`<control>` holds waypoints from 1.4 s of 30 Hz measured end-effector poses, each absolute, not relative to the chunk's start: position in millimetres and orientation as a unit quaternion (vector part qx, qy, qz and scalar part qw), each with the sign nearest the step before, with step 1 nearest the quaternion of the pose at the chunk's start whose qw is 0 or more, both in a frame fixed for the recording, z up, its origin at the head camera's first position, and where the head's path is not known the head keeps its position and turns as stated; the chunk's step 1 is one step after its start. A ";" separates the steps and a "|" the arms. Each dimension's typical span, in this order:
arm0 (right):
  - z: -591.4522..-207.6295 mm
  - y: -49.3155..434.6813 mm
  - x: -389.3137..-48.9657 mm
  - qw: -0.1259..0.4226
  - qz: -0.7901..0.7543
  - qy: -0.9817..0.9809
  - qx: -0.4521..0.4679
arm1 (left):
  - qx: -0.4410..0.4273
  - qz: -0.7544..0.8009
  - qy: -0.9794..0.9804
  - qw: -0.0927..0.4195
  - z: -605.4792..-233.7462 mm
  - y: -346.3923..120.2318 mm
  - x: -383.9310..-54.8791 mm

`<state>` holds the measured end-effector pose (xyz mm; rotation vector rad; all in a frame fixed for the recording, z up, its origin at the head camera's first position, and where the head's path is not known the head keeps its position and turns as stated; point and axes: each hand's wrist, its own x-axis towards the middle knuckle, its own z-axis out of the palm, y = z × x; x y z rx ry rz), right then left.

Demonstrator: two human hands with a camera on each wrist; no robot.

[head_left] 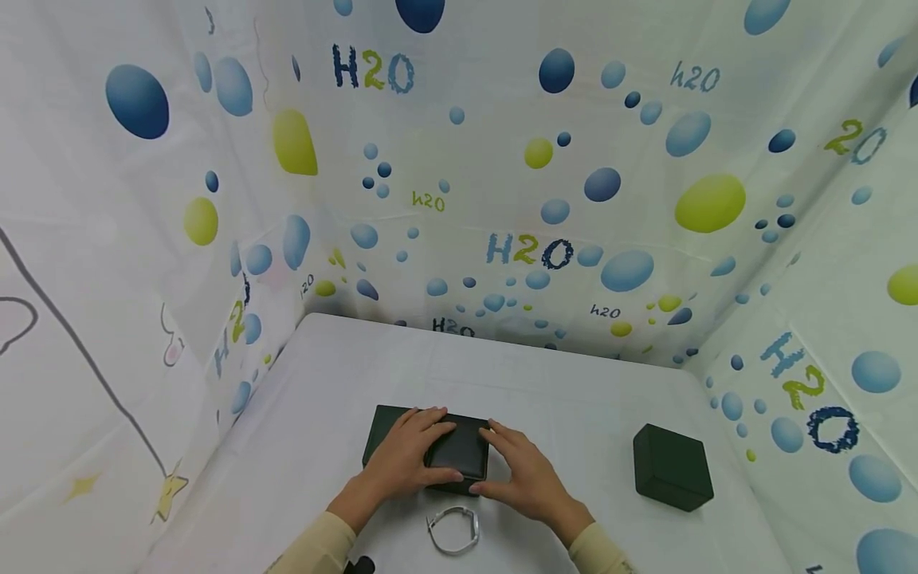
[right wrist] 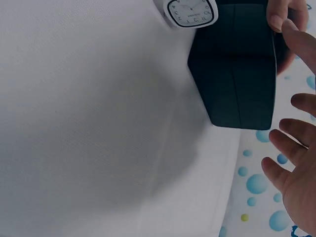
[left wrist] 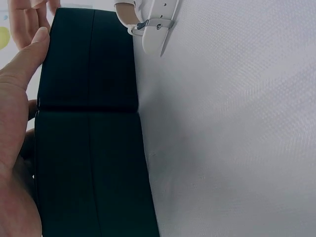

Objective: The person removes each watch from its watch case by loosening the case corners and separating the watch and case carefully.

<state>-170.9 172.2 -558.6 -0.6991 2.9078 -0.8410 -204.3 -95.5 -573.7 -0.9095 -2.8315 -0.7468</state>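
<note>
Two dark boxes stand side by side on the white table, a dark green box (head_left: 385,424) on the left and a shiny black-topped box (head_left: 469,448) on the right. Across their tops lies my left hand (head_left: 405,458), its fingers extended and its thumb along the near top edge of the right box. My right hand (head_left: 527,474) is at that box's right end, fingers spread, with the thumb at the near corner. A wristwatch (head_left: 453,531) sits just in front; the right wrist view shows its white dial (right wrist: 192,11), the left wrist view its white strap (left wrist: 159,24).
Another dark green box (head_left: 672,468) stands apart on the right of the table (head_left: 559,383). White curtains (head_left: 495,119) with blue and green dots and H2O lettering enclose the back and sides. A small black object (head_left: 364,565) shows at the bottom edge.
</note>
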 end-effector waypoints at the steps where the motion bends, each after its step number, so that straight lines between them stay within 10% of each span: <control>1: -559.9 171.8 -170.5 0.021 -0.270 0.936 -0.225 | -0.296 -0.244 -0.923 0.033 -573.6 -95.6 -204.5; 42: -588.4 168.7 -183.7 0.060 -0.303 0.925 -0.221 | -0.319 -0.244 -0.915 -0.046 -558.7 -103.6 -214.2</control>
